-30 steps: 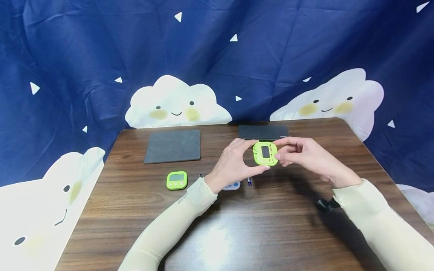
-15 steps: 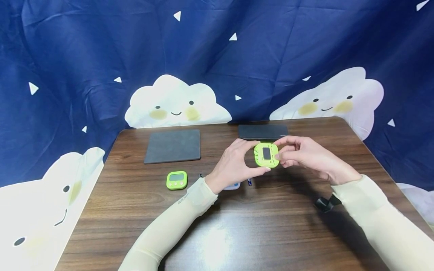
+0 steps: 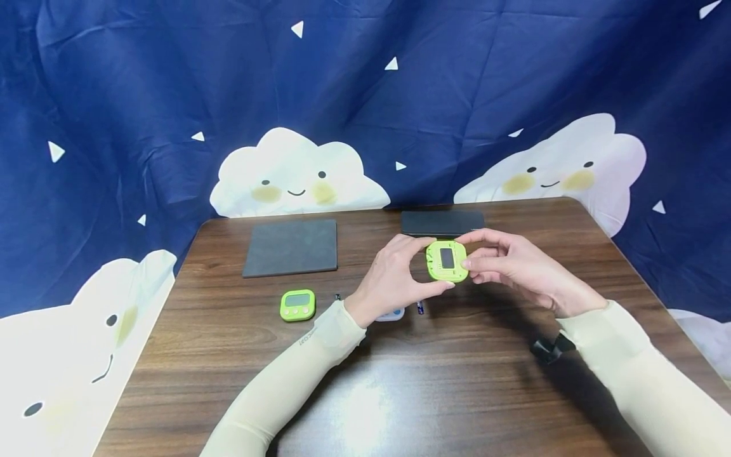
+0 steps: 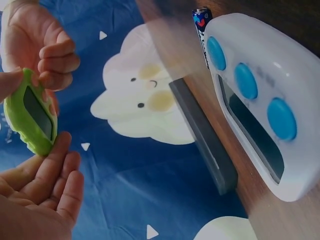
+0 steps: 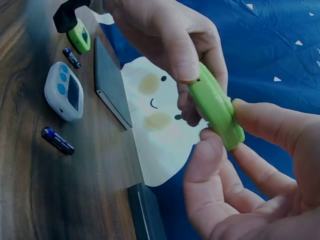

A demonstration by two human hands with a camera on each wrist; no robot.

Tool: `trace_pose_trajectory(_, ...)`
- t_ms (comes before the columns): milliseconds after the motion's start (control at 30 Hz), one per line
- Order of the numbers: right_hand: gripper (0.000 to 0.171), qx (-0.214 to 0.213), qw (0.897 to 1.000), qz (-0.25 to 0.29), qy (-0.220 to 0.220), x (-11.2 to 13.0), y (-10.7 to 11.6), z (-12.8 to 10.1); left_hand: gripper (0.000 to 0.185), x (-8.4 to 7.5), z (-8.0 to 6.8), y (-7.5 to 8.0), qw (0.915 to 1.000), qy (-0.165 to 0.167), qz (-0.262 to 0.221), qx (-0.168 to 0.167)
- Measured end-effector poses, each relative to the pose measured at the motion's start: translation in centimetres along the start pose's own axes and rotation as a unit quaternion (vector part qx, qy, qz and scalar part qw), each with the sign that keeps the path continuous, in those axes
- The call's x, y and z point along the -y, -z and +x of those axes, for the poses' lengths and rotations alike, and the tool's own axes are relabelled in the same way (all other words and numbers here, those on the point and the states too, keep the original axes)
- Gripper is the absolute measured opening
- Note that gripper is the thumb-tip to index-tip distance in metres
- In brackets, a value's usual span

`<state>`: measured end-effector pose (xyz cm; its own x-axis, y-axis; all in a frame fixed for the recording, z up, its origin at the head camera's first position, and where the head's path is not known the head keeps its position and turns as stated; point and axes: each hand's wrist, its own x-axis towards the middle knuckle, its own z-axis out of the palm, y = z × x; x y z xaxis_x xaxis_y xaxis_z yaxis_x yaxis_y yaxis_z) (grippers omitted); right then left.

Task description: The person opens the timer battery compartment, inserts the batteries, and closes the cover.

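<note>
A green digital timer (image 3: 447, 261) is held up over the table, its back with a dark rectangle toward the head camera. My left hand (image 3: 394, 273) grips it by top and bottom edges, between fingers and thumb. At its right edge, my right hand (image 3: 514, 266) pinches it with thumb and forefinger; the right wrist view shows the green case (image 5: 217, 107) edge-on. Below, a white timer (image 5: 65, 92) with blue buttons lies on the table, partly hidden by the left hand in the head view. One battery (image 5: 57, 141) and another battery (image 5: 71, 58) lie on either side of it.
A second green timer (image 3: 297, 305) lies face up to the left on the wooden table (image 3: 228, 355). Farther back are a flat grey slab (image 3: 291, 247) and a dark slab (image 3: 442, 222). A blue cloud-printed curtain (image 3: 365, 76) hangs behind the table.
Both hands keep their hold on the green timer, which shifts and tilts only slightly. Nothing on the table has moved.
</note>
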<state>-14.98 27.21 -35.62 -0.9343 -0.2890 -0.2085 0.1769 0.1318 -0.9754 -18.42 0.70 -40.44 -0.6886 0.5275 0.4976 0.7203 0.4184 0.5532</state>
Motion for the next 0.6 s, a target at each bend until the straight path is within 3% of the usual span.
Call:
trace_pose_trajectory(200,0.04,0.012,0.999,0.043,0.018,-0.61,0.13,-0.01,0.076,-0.07,0.01,0.11,0.9999,-0.002,0.01,-0.002)
trace_pose_trajectory(600,0.036,0.041,0.996,0.08,0.007,-0.77,0.44,0.34,0.075,-0.3,-0.09,-0.03,0.9999,-0.003,0.011,-0.009)
